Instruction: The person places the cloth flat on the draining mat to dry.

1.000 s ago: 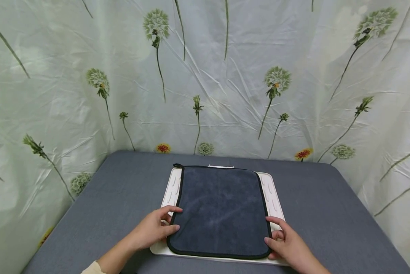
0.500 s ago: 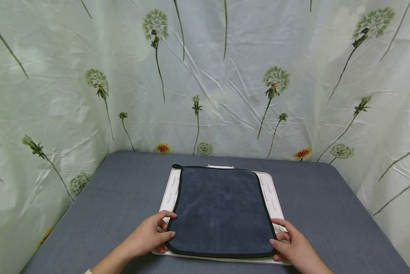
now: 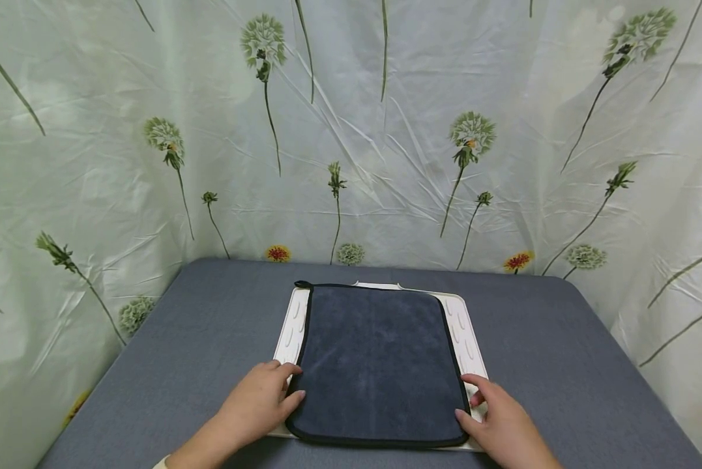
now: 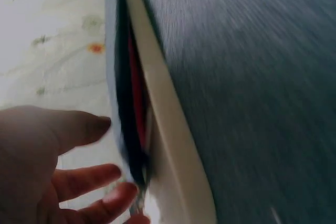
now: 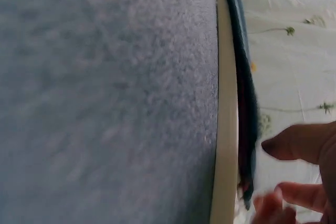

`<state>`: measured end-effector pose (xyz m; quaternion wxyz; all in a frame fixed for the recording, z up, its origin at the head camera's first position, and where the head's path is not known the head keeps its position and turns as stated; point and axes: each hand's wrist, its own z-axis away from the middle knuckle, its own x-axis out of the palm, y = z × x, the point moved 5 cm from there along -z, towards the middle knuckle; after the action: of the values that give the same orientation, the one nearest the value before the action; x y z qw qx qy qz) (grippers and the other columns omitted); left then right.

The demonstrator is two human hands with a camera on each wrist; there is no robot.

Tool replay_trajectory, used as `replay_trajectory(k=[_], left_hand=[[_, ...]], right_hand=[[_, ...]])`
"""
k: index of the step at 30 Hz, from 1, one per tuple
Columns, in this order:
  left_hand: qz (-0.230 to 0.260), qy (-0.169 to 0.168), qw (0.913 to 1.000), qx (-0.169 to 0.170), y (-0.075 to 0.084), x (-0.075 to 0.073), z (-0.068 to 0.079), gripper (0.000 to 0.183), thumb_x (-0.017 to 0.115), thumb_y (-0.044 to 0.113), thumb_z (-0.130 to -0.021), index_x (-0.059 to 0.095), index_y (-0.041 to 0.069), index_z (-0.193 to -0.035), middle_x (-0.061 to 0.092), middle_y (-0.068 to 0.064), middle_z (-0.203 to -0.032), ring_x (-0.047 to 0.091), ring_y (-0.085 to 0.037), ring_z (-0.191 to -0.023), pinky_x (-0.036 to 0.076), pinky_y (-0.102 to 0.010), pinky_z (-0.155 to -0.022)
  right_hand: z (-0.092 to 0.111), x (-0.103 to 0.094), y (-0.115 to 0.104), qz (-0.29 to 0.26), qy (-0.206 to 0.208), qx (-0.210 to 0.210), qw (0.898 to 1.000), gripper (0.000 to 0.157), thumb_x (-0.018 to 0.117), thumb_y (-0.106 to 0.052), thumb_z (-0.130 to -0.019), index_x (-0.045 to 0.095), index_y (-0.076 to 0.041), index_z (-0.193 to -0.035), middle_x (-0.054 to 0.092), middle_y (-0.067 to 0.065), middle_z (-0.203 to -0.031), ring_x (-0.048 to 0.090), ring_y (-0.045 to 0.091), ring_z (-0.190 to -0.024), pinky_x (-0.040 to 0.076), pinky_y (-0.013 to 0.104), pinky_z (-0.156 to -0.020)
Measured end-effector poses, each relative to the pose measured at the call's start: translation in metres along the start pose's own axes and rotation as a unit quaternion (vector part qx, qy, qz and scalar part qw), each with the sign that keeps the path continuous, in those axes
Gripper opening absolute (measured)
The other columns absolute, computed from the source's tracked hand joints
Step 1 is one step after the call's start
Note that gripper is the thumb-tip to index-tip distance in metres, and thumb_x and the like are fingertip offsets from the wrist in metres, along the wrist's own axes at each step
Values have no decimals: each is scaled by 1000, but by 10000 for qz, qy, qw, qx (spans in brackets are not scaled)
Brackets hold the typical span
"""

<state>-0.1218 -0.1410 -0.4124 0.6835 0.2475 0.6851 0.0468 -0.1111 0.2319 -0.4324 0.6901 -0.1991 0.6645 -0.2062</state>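
Observation:
A dark blue cloth [image 3: 380,358] with black edging lies spread over a white tray [image 3: 467,332] with raised oval ridges, whose sides show past it. At the cloth's front left corner is my left hand [image 3: 257,400], thumb and forefinger tips at the edging. My right hand [image 3: 500,417] is at the front right corner, thumb tip over the edging. Both wrist views show thumb and fingers spread apart beside the cloth's edge, not pinching it. Under the cloth [image 4: 123,93], above the tray's rim [image 4: 168,129], a red strip [image 4: 137,87] shows in the left wrist view.
The tray sits on a grey fabric-covered table [image 3: 227,312] that extends to both sides. Behind and beside it hangs a pale curtain [image 3: 397,143] printed with dandelions. A small black loop [image 3: 304,284] sticks out at the cloth's far left corner.
Both hands drew the cloth's front corners outward, then loosened their fingers. The cloth's front edge has settled lower, covering more of the tray's front rim.

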Motion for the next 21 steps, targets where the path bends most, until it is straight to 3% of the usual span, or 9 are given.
replay_trajectory(k=[3,6,8,10,11,14,21], left_hand=[[-488,-11,9972,573,17,9,-7,55,76,41,-90,65,7,-132,67,-9,-122,61,-31,-119,51,-48,-99],[-484,-564,9911,1103,32,23,-14,71,66,51,-95,52,6,-148,50,-16,-153,42,-40,-146,40,-56,-114],[-478,-951,9867,1232,38,32,-18,76,61,56,-97,46,7,-153,41,-15,-161,34,-39,-152,36,-58,-117],[-529,-1141,9838,1282,40,37,-20,78,59,58,-97,43,8,-155,38,-13,-164,34,-37,-153,35,-59,-117],[-555,-1198,9830,1273,40,39,-20,79,59,59,-97,43,8,-155,38,-12,-164,34,-36,-153,36,-59,-117],[-660,-1216,9830,1209,35,39,-18,80,57,60,-97,42,7,-156,37,-11,-165,35,-34,-152,35,-59,-117],[-614,-1202,9859,991,17,30,-9,83,54,64,-97,38,9,-158,34,-9,-167,33,-34,-154,32,-64,-117]], right_hand=[[0,0,-18,777,356,-846,9927,56,87,-26,-80,65,-16,-131,59,1,-103,55,11,-78,49,35,-68],[0,7,-35,1293,411,-2075,9688,56,84,-35,-84,65,-18,-133,60,7,-127,64,25,-107,55,47,-85],[0,16,-41,1541,106,-2777,9482,56,77,-46,-90,64,-19,-137,57,9,-143,58,34,-128,52,53,-99],[0,23,-41,1591,-456,-3098,9363,59,65,-55,-96,59,-21,-144,49,11,-155,49,39,-140,47,59,-105],[0,26,-39,1581,-727,-3132,9336,61,59,-58,-98,56,-22,-147,47,11,-158,47,39,-143,44,61,-107],[2,28,-32,1372,-1437,-2758,9405,63,50,-61,-101,49,-24,-153,42,9,-162,41,40,-147,37,67,-110],[7,20,-18,1129,-1507,-2522,9492,62,51,-56,-103,45,-24,-156,40,9,-163,40,43,-147,33,72,-109]])
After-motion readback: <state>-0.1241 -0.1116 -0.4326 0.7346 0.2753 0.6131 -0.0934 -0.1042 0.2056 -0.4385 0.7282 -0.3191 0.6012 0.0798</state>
